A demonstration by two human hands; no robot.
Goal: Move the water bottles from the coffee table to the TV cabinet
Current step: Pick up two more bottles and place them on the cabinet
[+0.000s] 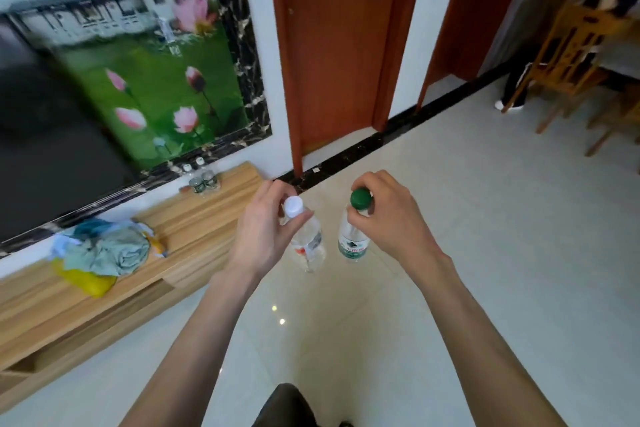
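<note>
I count four water bottles in view: one in each of my hands and two standing on the TV cabinet (214,198). My left hand (266,229) pinches the neck of the white-capped bottle (308,243) just under its cap, fingers curled round it, and the bottle hangs down over the pale tiled floor (485,218). My right hand (384,215) grips the green-capped bottle (353,239) the same way, by the neck, its green label facing me. The two carried bottles hang near each other, apart, with both my forearms stretched out ahead. The other two bottles (202,180) stand upright and touching side by side near the right end of the wooden cabinet, close to the wall, both with pale caps and green labels. Further left on the cabinet top lies one heap of cloth (107,250), blue-green over a yellow piece. Behind the cabinet are a dark TV screen (45,135) and a lotus mural (166,87). Two brown doors (329,45) stand to the right, and wooden chairs (571,52) sit at the far right, well apart from the cabinet. My dark trouser knee (287,402) shows at the bottom edge.
</note>
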